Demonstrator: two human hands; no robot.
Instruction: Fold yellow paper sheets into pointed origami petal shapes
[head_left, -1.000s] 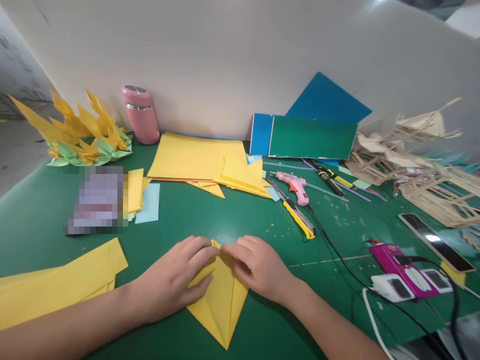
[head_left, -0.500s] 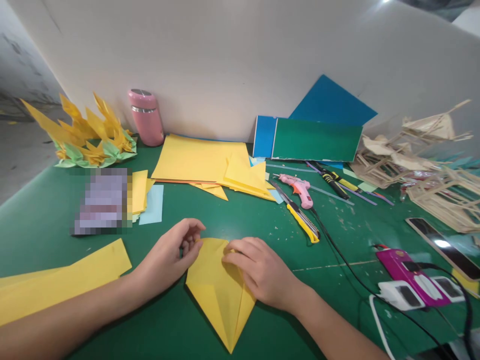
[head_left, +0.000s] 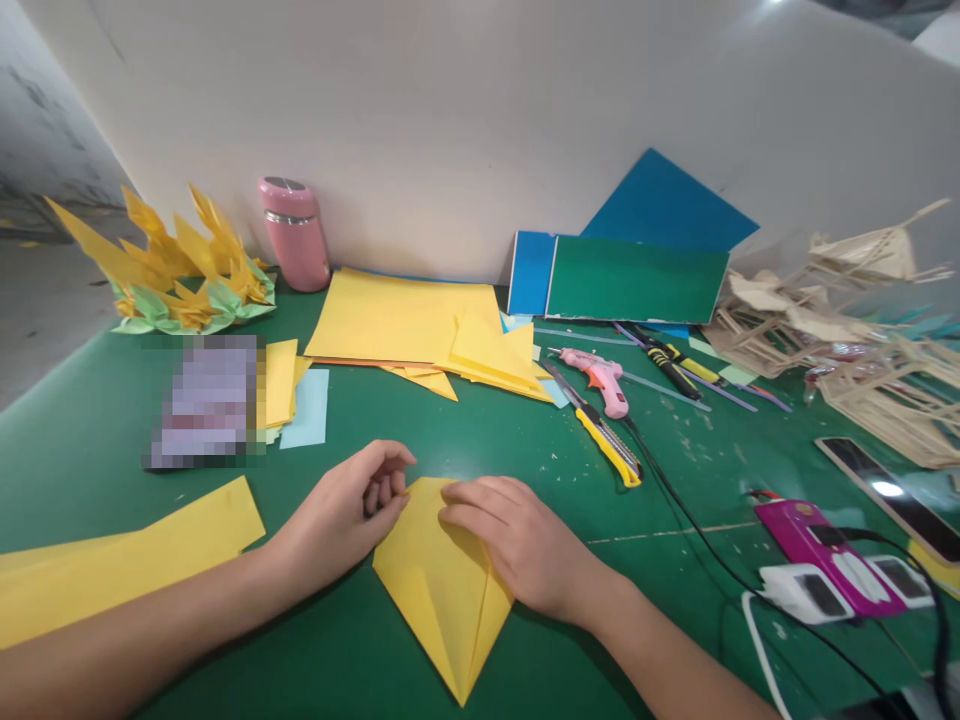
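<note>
A folded sheet of yellow paper point(head_left: 431, 580) lies on the green table in front of me. It is kite-shaped, its sharp point towards me, with creases running down to that point. My left hand point(head_left: 367, 495) is at the paper's upper left corner, fingers curled and thumb against the edge, pinching it as far as I can see. The fingers of my right hand point(head_left: 510, 535) are bent together and press on the upper right part, covering that edge. More yellow paper point(head_left: 191, 525) lies beside my left forearm.
Behind are a yellow paper stack point(head_left: 401, 315), a pink flask point(head_left: 295, 235) and a paper flower-like model point(head_left: 191, 265). To the right lie a yellow utility knife point(head_left: 607, 445), a pink glue gun point(head_left: 596, 375) with its cable, a magenta power strip point(head_left: 825, 545) and a phone point(head_left: 889, 495).
My right fingers have shifted slightly left over the paper's top, and the paper there looks flatter. My left hand has barely moved. The whole view has drifted a little.
</note>
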